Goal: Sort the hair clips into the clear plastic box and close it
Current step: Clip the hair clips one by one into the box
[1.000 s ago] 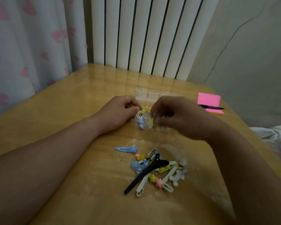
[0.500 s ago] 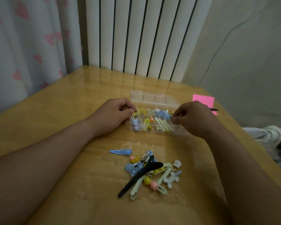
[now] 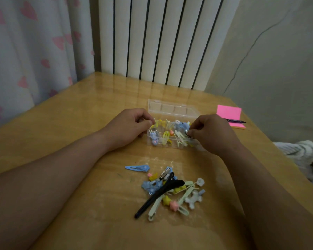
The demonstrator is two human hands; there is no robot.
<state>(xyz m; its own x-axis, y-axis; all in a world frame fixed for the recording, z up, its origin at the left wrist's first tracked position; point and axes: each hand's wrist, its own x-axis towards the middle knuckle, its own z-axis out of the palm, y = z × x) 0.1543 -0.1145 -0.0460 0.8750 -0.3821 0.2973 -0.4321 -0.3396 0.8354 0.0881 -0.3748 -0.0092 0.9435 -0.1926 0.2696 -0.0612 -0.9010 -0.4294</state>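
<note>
A clear plastic box (image 3: 172, 143) lies open on the wooden table, its lid (image 3: 172, 109) tipped back behind it. Several yellow, blue and pale green hair clips fill its compartments. My left hand (image 3: 128, 127) pinches the box's left end. My right hand (image 3: 211, 132) pinches its right end, with a small silver clip part at the fingertips. Nearer to me lies a loose pile of hair clips (image 3: 172, 192), with a long black clip (image 3: 157, 193) across it and a blue snap clip (image 3: 137, 168) lying apart at the left.
A pink sticky-note pad (image 3: 229, 114) with a black pen (image 3: 236, 121) on it lies at the table's right edge. A white radiator (image 3: 161, 40) stands behind the table, a heart-print curtain (image 3: 31, 47) to the left. Cloth (image 3: 296, 150) lies off the right edge.
My right hand has moved from over the box's middle to its right end, which uncovers the clips inside. My left hand has stayed at the left end.
</note>
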